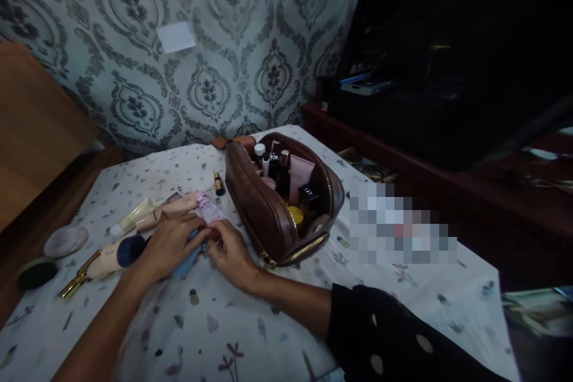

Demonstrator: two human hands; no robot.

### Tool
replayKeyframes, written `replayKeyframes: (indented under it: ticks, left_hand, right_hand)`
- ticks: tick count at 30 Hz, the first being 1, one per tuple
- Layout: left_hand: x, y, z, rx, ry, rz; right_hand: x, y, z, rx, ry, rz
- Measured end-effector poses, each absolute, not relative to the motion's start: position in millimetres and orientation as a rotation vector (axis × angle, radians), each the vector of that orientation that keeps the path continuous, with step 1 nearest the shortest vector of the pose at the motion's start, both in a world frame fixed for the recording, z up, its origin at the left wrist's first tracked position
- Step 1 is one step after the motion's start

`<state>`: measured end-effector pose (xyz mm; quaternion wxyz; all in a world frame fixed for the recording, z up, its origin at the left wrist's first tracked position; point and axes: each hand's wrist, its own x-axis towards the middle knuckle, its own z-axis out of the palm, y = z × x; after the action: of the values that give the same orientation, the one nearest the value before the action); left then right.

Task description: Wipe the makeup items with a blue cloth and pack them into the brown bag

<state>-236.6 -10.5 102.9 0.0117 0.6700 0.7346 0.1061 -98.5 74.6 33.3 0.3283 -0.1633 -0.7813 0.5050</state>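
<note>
My left hand point(172, 243) is closed around a flat blue piece point(184, 265), perhaps a cloth or packet, which shows between and below its fingers. My right hand point(233, 256) meets it with thumb and fingers pinched together; a small shiny bit shows at the fingertips, too small to name. Just beyond them lies a purple-and-white tube point(208, 208). To their right stands an unzipped brown makeup bag point(255, 206), holding a pink tube point(301, 172), a black box point(308, 196), a yellow-lidded item point(296, 215) and several bottles.
On the patterned tablecloth point(215, 322) at left lie a cream tube point(134, 216), a beige bottle with a dark cap point(106, 258), a gold-coloured item point(80, 276), a round compact point(65, 240) and a dark oval item point(37, 273). A tiny bottle point(218, 184) rests beside the bag.
</note>
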Motion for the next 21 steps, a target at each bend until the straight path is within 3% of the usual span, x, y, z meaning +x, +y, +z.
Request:
replayKeyframes:
  ticks: [7, 14, 21]
  left_hand:
    - [-242, 22, 103, 1.852, 2.344, 0.334]
    - [-216, 41, 110, 1.725, 2.564, -0.107]
    - [-212, 44, 108, 1.633, 2.605, -0.119]
  right_hand:
    - [-111, 84, 9, -0.486, -1.775, 1.566]
    - [-121, 93, -13, -0.537, -1.595, 1.708]
    - [-117, 99, -10, -0.548, -1.614, 1.755]
